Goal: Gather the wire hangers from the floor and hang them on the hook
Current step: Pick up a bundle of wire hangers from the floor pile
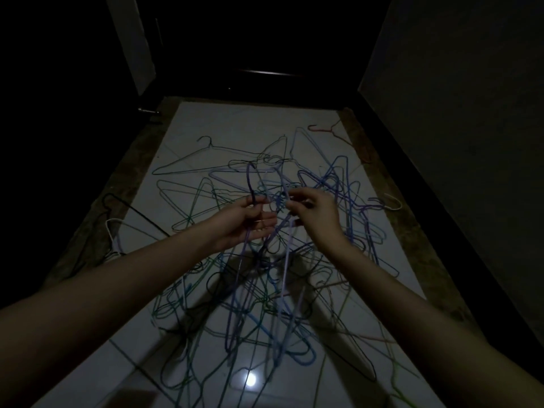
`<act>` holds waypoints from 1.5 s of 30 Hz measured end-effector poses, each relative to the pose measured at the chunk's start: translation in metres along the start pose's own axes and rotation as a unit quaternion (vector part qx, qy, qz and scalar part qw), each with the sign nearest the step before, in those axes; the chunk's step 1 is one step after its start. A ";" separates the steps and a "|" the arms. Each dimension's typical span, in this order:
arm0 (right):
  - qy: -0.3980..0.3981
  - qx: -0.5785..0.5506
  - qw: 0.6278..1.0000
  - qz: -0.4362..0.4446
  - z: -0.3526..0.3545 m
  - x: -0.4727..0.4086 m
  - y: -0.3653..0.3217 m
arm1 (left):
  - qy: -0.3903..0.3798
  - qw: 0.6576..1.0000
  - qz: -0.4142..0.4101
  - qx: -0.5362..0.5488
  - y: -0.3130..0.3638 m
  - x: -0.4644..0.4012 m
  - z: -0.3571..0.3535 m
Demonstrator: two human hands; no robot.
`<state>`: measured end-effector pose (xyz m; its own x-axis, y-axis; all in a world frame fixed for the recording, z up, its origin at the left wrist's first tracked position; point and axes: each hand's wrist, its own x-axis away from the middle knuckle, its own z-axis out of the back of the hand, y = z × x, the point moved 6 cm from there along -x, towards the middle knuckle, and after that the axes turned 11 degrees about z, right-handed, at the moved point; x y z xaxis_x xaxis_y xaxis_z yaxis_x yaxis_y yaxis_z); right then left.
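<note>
Wire hangers (235,278), dozens tangled, cover the tiled floor (223,125); left hand (247,222) and right hand (315,213) each pinch raised hangers.

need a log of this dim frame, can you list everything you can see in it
held hangers: a few, purple and lilac, hanging from both hands above the pile; exact count unclear
wire hangers on the floor: many, too tangled to count; blue, green, dark and pale, spread over the tiles
pink hanger: one, far right, apart from the pile
white hanger: one, right edge of the tiles
floor: pale glossy tiles with a darker border
light reflection: one, white, near bottom centre
door handle: one, metallic, far left
left hand: grips a dark purple hanger hook
right hand: pinches wire
</note>
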<state>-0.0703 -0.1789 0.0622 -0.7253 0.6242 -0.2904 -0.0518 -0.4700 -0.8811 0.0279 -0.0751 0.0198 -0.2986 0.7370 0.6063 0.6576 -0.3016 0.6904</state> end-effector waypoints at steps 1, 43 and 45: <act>0.000 -0.014 1.000 0.000 -0.007 -0.002 -0.005 | -0.011 1.000 -0.005 0.000 0.001 0.001 -0.001; -0.190 0.052 0.975 -0.101 -0.109 0.096 0.057 | 0.161 0.980 -0.063 -0.097 0.009 0.075 0.133; -0.169 0.030 0.982 -0.084 -0.103 0.085 0.045 | 0.159 0.980 -0.060 -0.104 0.009 0.075 0.134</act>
<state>-0.0640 -0.0823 -0.0402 -0.8887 0.4584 0.0075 -0.2241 -0.4201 -0.8794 0.1041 0.0580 0.0188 -0.5875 0.5581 0.5860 0.4598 -0.3657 0.8092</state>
